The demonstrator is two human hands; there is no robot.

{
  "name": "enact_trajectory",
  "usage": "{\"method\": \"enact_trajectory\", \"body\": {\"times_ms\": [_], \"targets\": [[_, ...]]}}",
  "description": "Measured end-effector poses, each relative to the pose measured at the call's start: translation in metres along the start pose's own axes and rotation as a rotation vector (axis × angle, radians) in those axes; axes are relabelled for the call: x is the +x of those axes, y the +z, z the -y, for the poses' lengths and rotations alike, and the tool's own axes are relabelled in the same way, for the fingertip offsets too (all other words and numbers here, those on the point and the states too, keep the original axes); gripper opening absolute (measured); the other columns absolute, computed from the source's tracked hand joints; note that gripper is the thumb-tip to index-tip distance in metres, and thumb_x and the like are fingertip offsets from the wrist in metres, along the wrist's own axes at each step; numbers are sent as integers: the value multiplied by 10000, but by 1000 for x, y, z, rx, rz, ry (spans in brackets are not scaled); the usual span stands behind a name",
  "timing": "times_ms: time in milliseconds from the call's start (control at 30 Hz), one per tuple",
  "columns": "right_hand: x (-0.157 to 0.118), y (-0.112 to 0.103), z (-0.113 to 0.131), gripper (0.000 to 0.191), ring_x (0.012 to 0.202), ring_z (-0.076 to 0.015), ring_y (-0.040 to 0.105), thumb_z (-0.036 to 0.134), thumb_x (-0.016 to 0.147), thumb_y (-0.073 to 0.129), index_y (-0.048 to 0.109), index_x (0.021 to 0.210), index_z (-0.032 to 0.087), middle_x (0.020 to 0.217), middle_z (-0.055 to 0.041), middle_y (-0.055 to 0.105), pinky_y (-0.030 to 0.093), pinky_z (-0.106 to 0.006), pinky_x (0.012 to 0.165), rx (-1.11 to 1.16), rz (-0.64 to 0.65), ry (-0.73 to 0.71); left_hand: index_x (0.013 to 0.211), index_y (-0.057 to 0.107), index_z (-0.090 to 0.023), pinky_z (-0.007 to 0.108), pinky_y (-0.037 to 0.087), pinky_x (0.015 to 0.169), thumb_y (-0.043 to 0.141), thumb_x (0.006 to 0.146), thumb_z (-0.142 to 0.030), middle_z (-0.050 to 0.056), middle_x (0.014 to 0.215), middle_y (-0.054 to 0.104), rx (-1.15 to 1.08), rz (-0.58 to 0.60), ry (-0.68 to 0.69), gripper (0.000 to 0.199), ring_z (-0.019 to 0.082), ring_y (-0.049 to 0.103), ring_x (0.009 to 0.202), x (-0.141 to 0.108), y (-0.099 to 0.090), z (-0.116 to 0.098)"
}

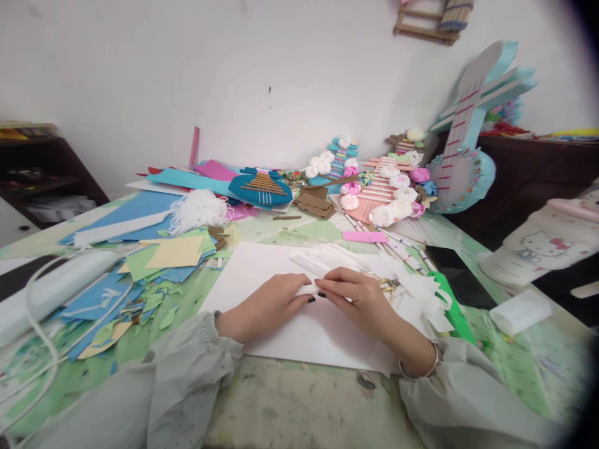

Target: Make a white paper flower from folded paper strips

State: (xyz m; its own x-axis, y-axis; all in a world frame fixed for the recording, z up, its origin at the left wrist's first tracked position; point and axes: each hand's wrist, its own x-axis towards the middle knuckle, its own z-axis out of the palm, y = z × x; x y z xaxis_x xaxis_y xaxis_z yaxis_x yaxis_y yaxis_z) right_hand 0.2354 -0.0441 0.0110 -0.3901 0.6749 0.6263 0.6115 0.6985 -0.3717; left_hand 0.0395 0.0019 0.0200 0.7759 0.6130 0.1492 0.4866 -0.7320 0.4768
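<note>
Over a white sheet of paper (276, 346) on the table, both hands meet at the fingertips. A small white paper strip (306, 290), folded or rolled, is pinched between thumb and fingers of my left hand (274, 305). My right hand (358, 299) grips the same strip at its right end; fingers partly cover it. Just behind the hands lie several loose white strips (334, 257). Gold-coloured scissors (386, 285) rest beyond my right hand, beside crumpled white paper pieces (421, 293).
Green and blue paper scraps (154, 274) spread at the left, near a white cable (35, 312) and white string (199, 211). Rightward are a green tool (452, 305), a phone (458, 274) and a tumbler (538, 240). Decorated craft instruments (262, 187) line the back.
</note>
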Motion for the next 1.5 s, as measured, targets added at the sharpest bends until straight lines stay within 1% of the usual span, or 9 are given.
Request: {"method": "enact_trajectory", "body": {"times_ms": [133, 333, 467, 600, 800, 933, 1167, 1333, 1500], "targets": [[1, -2, 0, 240, 770, -134, 615, 175, 868, 518, 670, 1041, 238, 899, -61, 652, 504, -250, 664, 2, -33, 27, 839, 546, -151, 287, 408, 693, 368, 919, -302, 64, 865, 628, 42, 16, -38, 247, 185, 567, 788, 1, -6, -6], [4, -7, 0, 409, 841, -169, 621, 215, 753, 671, 606, 1155, 259, 940, -45, 677, 510, -282, 705, 211, -89, 292, 925, 569, -164, 273, 405, 723, 327, 922, -235, 45, 858, 619, -9, -61, 49, 253, 167, 556, 812, 3, -4, -1], [5, -7, -1, 389, 897, -190, 624, 217, 706, 712, 643, 1088, 235, 968, -51, 681, 510, -308, 769, 398, -76, 357, 971, 583, -168, 263, 406, 699, 295, 925, -217, 30, 789, 596, -42, -79, 111, 295, 156, 548, 774, 3, -1, 6], [5, -6, -1, 234, 881, -189, 636, 226, 750, 664, 680, 983, 214, 959, -58, 690, 502, -321, 795, 339, -46, 333, 984, 587, -172, 272, 413, 703, 306, 932, -243, 48, 848, 596, 21, -71, 83, 295, 175, 551, 827, 3, -1, 6], [3, -6, -4, 297, 800, -170, 621, 210, 728, 682, 669, 1025, 221, 869, -44, 688, 494, -288, 710, 130, -33, 260, 1090, 522, -173, 323, 426, 784, 305, 934, -233, 74, 1034, 595, 123, -71, 39, 274, 207, 541, 975, 1, 2, 6], [2, -4, -7, 220, 750, -167, 574, 154, 696, 705, 717, 908, 210, 754, -39, 677, 484, -277, 659, 71, 11, 301, 1004, 547, -146, 333, 421, 753, 359, 917, -210, 72, 939, 589, 199, -48, 43, 217, 203, 526, 887, 1, 2, 5], [1, -1, -10, 225, 768, -163, 588, 134, 729, 674, 733, 915, 246, 863, -33, 700, 471, -285, 690, -3, 213, 302, 763, 669, -182, 309, 384, 736, 482, 878, -261, 55, 852, 519, 231, -170, 134, 233, 180, 459, 853, 0, 3, 11], [0, -3, -8, 206, 559, -85, 550, 148, 750, 651, 733, 926, 218, 819, -33, 667, 433, -217, 551, -11, 218, 317, 778, 667, -166, 267, 380, 646, 419, 908, -265, 35, 802, 472, 212, -72, 57, 297, 138, 467, 739, -2, -1, 6], [0, -6, -8, 195, 649, -108, 582, 119, 794, 592, 741, 885, 207, 803, -42, 654, 440, -226, 608, -65, 234, 216, 801, 668, -147, 261, 396, 662, 414, 911, -244, 41, 800, 499, 200, -37, 59, 293, 143, 495, 755, -2, -4, 5]]}}
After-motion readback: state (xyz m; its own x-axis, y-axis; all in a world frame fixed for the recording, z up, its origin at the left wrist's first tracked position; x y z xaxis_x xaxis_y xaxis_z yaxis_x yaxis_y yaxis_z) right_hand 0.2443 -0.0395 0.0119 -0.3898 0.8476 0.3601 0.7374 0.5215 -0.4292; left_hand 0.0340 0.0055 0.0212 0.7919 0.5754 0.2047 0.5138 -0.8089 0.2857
